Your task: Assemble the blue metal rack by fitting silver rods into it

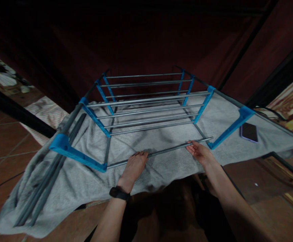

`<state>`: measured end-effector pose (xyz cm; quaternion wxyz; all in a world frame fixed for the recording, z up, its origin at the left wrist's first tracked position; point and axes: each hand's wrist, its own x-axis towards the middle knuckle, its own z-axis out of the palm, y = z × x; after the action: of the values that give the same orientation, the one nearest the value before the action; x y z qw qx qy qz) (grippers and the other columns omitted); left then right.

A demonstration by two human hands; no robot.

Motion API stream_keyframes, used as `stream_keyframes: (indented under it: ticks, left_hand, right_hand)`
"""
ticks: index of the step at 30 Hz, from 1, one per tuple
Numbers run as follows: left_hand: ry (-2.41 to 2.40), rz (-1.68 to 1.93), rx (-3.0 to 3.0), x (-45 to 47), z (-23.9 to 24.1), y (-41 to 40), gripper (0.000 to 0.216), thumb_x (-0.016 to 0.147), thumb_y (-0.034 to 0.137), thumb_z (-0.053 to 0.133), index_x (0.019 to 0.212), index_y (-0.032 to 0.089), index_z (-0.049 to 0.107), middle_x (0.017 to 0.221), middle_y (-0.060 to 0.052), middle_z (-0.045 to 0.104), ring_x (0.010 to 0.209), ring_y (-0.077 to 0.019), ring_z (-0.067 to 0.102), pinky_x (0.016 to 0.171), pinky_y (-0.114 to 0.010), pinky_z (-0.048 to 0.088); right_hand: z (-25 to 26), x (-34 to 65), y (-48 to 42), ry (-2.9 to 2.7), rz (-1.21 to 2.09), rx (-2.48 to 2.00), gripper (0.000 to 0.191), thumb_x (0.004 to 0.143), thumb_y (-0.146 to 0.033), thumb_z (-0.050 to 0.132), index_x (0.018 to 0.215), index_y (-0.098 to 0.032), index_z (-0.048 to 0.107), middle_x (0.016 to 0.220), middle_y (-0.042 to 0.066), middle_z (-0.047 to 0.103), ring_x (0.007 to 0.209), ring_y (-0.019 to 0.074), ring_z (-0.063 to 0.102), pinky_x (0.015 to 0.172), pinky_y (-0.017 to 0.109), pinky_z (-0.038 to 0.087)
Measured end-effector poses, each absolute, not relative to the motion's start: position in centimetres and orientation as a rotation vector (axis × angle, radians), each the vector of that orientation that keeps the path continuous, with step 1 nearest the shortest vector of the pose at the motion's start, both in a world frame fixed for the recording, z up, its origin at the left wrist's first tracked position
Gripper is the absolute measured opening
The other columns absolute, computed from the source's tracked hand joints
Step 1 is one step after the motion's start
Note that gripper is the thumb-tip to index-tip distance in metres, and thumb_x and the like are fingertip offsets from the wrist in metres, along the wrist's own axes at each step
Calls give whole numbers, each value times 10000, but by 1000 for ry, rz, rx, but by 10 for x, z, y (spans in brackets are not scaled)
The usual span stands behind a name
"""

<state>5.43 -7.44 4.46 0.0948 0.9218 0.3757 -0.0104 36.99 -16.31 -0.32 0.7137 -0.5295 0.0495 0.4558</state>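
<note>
Rod of slim, round metal is gripped by left hand and right hand above fleecy grey cloth

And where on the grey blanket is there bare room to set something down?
Right of the phone, and front left between the loose tubes and the left hand. Crowded: the left edge, under those tubes, and the middle, beneath the rack's rods.

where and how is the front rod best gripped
Probably near its right end, pinched from the near side, as the right hand does: the front rod is thin and straight, its right tip sticks out past the fingers, its left end meets the left blue bracket, and no other bar blocks the near side.
</note>
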Motion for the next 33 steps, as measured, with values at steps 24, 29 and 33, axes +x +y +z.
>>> stream_keyframes:
  ticks: [24,29,33]
  left_hand:
    - [1135,-59,2686,50,45,-69,263,991,237,432,1160,215,632,1118,-89,724,1041,-223,680,897,-326,491]
    - [1139,-89,2680,51,42,-64,239,982,231,438,1105,229,642,1095,-83,728,1036,-227,681,889,-331,491]
    - [1123,-99,2710,51,44,-65,244,984,217,413,1078,223,639,1071,-80,727,1015,-226,683,867,-324,488]
  right_hand:
    - [-2,369,-161,99,1057,-1181,183,897,-49,562,810,-182,653,736,41,746,645,128,706,688,229,619]
    - [1,367,-159,103,1081,-1164,192,892,-39,543,814,-168,661,742,61,752,639,134,708,695,238,613]
    - [3,367,-159,115,1083,-1174,214,898,-30,522,802,-165,659,728,54,749,621,126,699,682,237,612]
